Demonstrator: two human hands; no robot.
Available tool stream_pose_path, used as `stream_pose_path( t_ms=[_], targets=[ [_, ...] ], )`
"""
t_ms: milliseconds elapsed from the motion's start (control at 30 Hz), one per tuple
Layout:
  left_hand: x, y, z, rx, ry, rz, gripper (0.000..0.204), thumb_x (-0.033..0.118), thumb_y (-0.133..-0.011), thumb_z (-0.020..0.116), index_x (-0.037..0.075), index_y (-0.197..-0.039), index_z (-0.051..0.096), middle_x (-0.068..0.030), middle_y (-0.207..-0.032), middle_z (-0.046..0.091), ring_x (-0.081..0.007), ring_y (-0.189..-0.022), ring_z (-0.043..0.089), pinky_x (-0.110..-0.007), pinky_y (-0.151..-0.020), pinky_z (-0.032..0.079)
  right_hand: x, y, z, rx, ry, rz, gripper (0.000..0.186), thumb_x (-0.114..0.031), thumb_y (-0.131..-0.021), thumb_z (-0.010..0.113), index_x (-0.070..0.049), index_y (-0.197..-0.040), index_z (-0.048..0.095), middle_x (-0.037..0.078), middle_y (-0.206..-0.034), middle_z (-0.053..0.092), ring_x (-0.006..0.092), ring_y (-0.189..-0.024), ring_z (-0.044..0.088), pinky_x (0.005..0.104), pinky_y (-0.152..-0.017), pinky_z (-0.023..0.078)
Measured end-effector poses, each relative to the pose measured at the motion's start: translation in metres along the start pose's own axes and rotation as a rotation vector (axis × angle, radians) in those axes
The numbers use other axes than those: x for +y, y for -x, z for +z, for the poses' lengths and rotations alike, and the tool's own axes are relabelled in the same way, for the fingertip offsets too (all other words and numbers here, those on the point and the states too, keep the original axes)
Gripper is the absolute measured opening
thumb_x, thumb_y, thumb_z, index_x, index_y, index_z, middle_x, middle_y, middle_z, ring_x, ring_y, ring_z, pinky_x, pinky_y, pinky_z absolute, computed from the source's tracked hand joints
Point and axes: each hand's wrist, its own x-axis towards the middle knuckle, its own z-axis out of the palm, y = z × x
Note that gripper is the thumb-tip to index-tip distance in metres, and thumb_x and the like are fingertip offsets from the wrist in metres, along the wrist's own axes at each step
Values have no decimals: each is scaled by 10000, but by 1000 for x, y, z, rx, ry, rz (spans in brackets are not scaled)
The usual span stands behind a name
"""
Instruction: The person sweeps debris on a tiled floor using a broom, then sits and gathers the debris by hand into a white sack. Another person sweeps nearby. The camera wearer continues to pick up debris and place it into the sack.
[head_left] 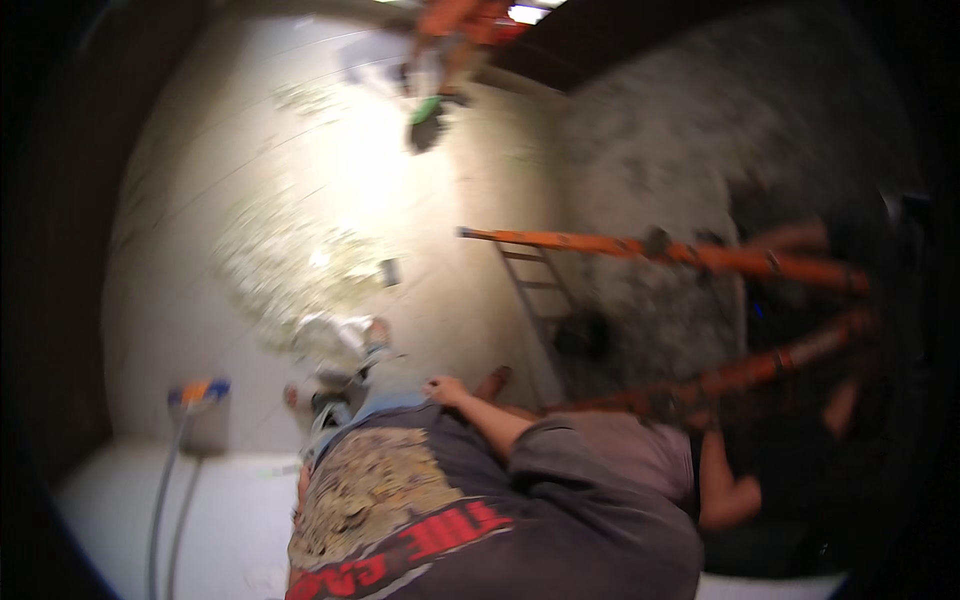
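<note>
My right hand (446, 391) is in front of my dark printed T-shirt (560, 540), at about waist height. Its fingers look curled closed, and blur hides whether anything is in them. Of my left arm only a thin strip of skin shows beside the shirt's left edge; the left hand is out of sight. Past my feet, a crumpled whitish thing (335, 338), perhaps a bag or sheet, lies on the floor at the edge of scattered pale debris (290, 260). A small dark block-like object (390, 271) rests by that debris.
An orange ladder (610, 246) spans the right side, with a person's arm (724, 490) near it. Another person in orange (455, 25) is at the far end, beside a bright patch of light. A blue-and-orange tool head (200, 392) on a long pole stands at left.
</note>
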Motion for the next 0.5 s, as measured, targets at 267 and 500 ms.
stream_pose_path(
  t_ms=[267, 500],
  targets=[
    [56, -64, 9, -238, -435, 110, 340, 293, -909, 601, 20, -1108, 565, -146, -961, 641, -254, -792, 588, -384, -660, 465, 19, 22, 11, 282, -257, 127, 363, -371, -907, 577, -44, -1022, 688, 205, -1029, 689, 409, -1008, 631, 480, -879, 495],
    [58, -81, 0, -196, -575, 255, 360, 351, -952, 502, 6, -956, 604, -175, -889, 651, -302, -760, 590, -426, -692, 447, 33, -10, 4, 256, -320, 191, 538, -541, -900, 562, -23, -968, 695, 273, -969, 676, 455, -973, 639, 502, -851, 512]
  ],
)
